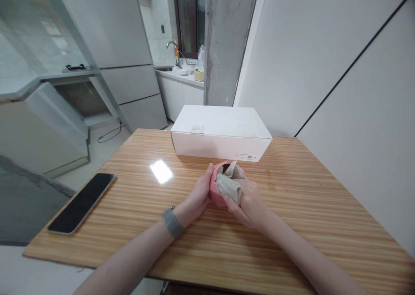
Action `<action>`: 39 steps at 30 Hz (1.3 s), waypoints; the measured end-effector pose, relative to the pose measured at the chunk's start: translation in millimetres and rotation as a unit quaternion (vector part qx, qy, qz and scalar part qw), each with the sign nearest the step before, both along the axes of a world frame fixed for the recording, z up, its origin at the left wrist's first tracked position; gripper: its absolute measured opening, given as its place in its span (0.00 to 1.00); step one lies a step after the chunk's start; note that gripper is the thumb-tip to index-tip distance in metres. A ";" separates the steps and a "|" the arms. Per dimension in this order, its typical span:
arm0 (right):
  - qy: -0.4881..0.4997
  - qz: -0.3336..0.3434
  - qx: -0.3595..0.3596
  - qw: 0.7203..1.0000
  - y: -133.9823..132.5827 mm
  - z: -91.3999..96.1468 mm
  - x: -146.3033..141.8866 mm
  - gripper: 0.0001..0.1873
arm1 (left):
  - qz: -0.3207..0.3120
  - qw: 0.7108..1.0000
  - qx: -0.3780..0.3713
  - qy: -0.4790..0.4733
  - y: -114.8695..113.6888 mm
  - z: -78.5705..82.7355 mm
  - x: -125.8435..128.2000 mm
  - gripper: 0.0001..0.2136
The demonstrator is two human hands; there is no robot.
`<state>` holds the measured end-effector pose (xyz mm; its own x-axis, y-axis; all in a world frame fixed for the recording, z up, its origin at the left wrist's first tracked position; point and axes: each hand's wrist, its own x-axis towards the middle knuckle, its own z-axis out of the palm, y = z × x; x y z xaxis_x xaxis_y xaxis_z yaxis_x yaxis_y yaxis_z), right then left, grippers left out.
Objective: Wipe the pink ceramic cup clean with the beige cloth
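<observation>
A small pink cup (214, 190) stands on the wooden table (292, 208) in front of me. My left hand (197, 195) wraps around its left side; a grey band sits on that wrist. My right hand (248, 202) holds a beige-grey cloth (229, 186) that is draped over the cup's rim and tucked partly inside it. The cup's right side is hidden by the cloth and my fingers.
A closed white cardboard box (220, 133) lies just behind the cup. A black phone (82, 202) rests face up near the table's left edge. A white wall runs along the right; a kitchen counter with a sink (177, 68) is far behind.
</observation>
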<state>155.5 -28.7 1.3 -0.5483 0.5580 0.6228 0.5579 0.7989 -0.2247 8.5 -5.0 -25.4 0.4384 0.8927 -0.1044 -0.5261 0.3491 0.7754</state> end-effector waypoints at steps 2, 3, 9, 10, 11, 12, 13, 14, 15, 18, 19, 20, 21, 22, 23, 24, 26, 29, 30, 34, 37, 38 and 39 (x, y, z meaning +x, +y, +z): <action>-0.011 0.019 -0.010 1.000 -0.5 2.3 2.1 0.13 | -0.039 0.999 -0.009 -0.002 3.6 0.7 -2.9 0.29; -0.015 0.023 -0.012 1.000 -0.4 2.6 2.8 0.13 | -0.057 0.998 -0.012 -0.004 5.0 1.2 -5.1 0.30; -0.008 -0.009 -0.018 1.000 6.9 -3.7 7.2 0.14 | -0.133 0.991 0.018 -0.017 6.1 7.8 -21.5 0.23; 0.005 -0.023 -0.024 0.999 8.7 -5.1 8.3 0.15 | -0.140 0.990 0.019 -0.018 5.6 8.8 -22.5 0.24; 0.020 -0.040 -0.032 0.998 10.3 -6.3 9.3 0.16 | -0.141 0.990 0.018 -0.021 5.0 9.4 -22.4 0.25; 0.033 -0.057 -0.040 0.997 11.6 -7.4 10.1 0.17 | -0.137 0.990 0.015 -0.024 4.3 9.3 -21.3 0.25; 0.040 -0.075 -0.048 0.995 12.6 -8.4 10.7 0.18 | -0.129 0.991 0.012 -0.028 3.5 8.5 -19.2 0.25; 0.041 -0.092 -0.055 0.993 13.3 -9.4 11.0 0.20 | -0.117 0.993 0.010 -0.032 2.8 6.9 -16.6 0.25; 0.039 -0.107 -0.058 0.992 13.8 -10.2 10.9 0.21 | -0.104 0.994 0.009 -0.035 2.1 4.5 -13.7 0.24; 0.029 -0.130 -0.056 0.990 14.7 -11.8 8.8 0.23 | -0.075 0.997 -0.002 -0.035 0.8 -6.0 -6.2 0.21; 0.028 -0.128 -0.053 0.990 15.2 -12.0 7.7 0.23 | -0.066 0.997 -0.012 -0.030 0.7 -9.9 -4.7 0.21; 0.026 -0.123 -0.050 0.991 15.7 -12.0 6.5 0.22 | -0.056 0.998 -0.022 -0.024 0.8 -13.5 -3.8 0.21; 0.023 -0.119 -0.047 0.991 16.1 -11.8 5.4 0.22 | -0.042 0.998 -0.031 -0.018 1.2 -16.6 -3.4 0.21; 0.018 -0.117 -0.045 0.992 16.4 -11.4 4.5 0.22 | -0.030 0.999 -0.037 -0.013 1.6 -19.0 -3.4 0.22; 0.013 -0.116 -0.043 0.992 16.4 -10.7 3.8 0.21 | -0.019 0.999 -0.041 -0.010 2.2 -20.5 -3.7 0.22; 0.008 -0.116 -0.043 0.992 15.9 -9.6 3.3 0.21 | -0.013 0.999 -0.040 -0.010 2.8 -21.1 -4.2 0.23; 0.005 -0.104 -0.042 0.994 13.4 -6.5 3.5 0.20 | -0.019 0.999 -0.035 -0.008 3.9 -20.0 -5.6 0.25; 0.022 -0.056 -0.030 0.998 7.7 -1.1 5.8 0.20 | -0.034 0.999 -0.029 0.010 4.9 -14.8 -7.8 0.28; 0.029 -0.040 -0.025 0.998 6.2 0.1 6.7 0.19 | -0.035 0.999 -0.030 0.018 5.0 -12.9 -8.4 0.28; 0.029 -0.023 -0.015 0.999 6.2 -1.4 9.4 0.18 | -0.047 0.998 -0.035 0.023 5.4 -8.7 -10.1 0.28; 0.034 -0.059 -0.001 0.998 10.5 -6.5 10.1 0.17 | -0.077 0.997 -0.016 -0.005 5.7 -8.9 -11.2 0.23; 0.043 -0.070 0.000 0.997 11.8 -7.8 10.3 0.17 | -0.088 0.996 -0.005 -0.012 5.5 -9.3 -11.2 0.22; 0.053 -0.077 0.000 0.996 12.7 -8.6 10.4 0.17 | -0.095 0.995 0.006 -0.019 5.1 -10.0 -10.7 0.21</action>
